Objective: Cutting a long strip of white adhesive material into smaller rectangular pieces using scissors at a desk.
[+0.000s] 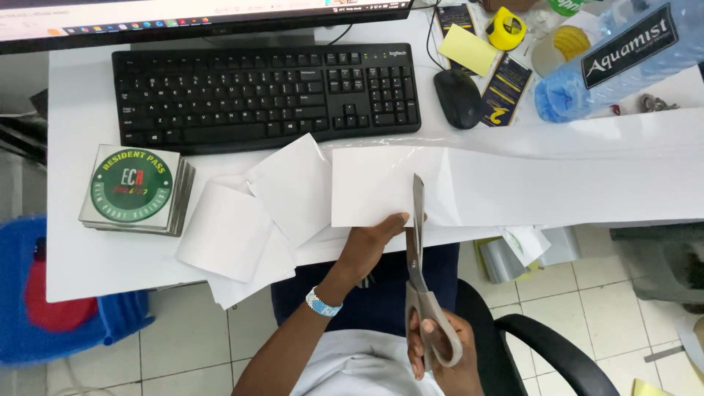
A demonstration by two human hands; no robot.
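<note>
My left hand (374, 238) pinches the near edge of a long white paper strip (513, 183) that runs across the desk to the right. My right hand (440, 359) grips the grey handles of a pair of scissors (419, 249). The blades point away from me and cross the strip just right of my left thumb. The piece of strip left of the blades is about square. Several cut white paper squares (249, 220) lie overlapping to the left, some hanging over the white desk edge (110, 271).
A black keyboard (264, 95) and black mouse (457, 97) lie behind the paper. A stack of round-printed stickers (136, 189) sits at left. A water bottle (616, 59), yellow notes and a tape measure (506, 28) crowd the back right. A black chair arm (550, 352) is below right.
</note>
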